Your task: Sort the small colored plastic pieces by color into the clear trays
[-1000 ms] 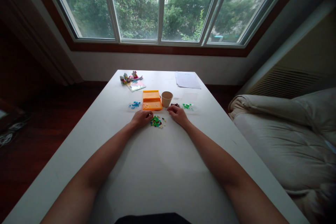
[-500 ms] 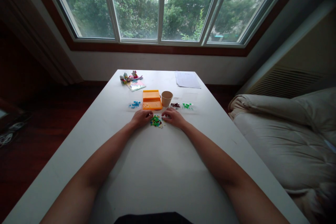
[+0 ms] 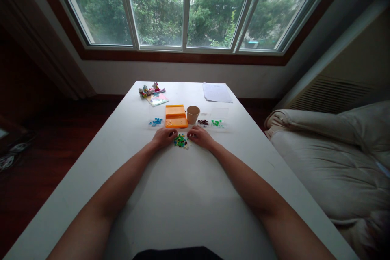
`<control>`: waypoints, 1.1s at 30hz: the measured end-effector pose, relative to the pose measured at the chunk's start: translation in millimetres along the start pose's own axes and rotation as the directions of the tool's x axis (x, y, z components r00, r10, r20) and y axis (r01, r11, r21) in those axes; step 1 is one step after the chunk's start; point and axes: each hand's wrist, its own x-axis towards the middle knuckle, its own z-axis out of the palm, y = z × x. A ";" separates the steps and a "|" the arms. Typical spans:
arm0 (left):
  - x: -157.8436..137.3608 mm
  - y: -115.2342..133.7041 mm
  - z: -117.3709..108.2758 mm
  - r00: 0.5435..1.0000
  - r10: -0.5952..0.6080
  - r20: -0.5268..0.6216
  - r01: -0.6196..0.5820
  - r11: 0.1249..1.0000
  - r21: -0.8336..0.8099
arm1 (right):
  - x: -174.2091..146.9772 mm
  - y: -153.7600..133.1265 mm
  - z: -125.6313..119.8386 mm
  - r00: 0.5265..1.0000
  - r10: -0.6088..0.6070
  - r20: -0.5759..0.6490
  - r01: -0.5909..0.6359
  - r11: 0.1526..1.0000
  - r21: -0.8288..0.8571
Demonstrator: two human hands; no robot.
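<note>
A small mixed pile of tiny building bricks [image 3: 180,141], mostly green with some blue, yellow, dark and cream ones, lies on the white table between my two hands. At the pile's left edge rests my left hand [image 3: 163,137], its fingers curled and closed. My right hand [image 3: 201,136] is on the other side, fingertips bent together beside the bricks. Anything between the fingers of either hand is too small to make out. Just beyond the hands sits an open orange case [image 3: 176,116] with a few pale pieces in its near half.
A paper cup [image 3: 193,114] stands right of the case. Clear boxes hold blue bricks [image 3: 156,121], dark brown bricks [image 3: 202,122] and bright green bricks [image 3: 217,123]. Farther back are small toy figures [image 3: 149,90], a colourful booklet [image 3: 157,98] and paper sheets [image 3: 217,92].
Both hands keep nearly the same place around the pile. The fingers of my right hand shift very slightly; a dark speck at its fingertips is less distinct now.
</note>
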 end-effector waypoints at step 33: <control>-0.5 0.7 -0.9 1.000 -0.024 0.020 0.023 1.000 0.009 | 5.0 35.1 -1.7 0.675 0.667 -0.314 -0.234 0.597 0.767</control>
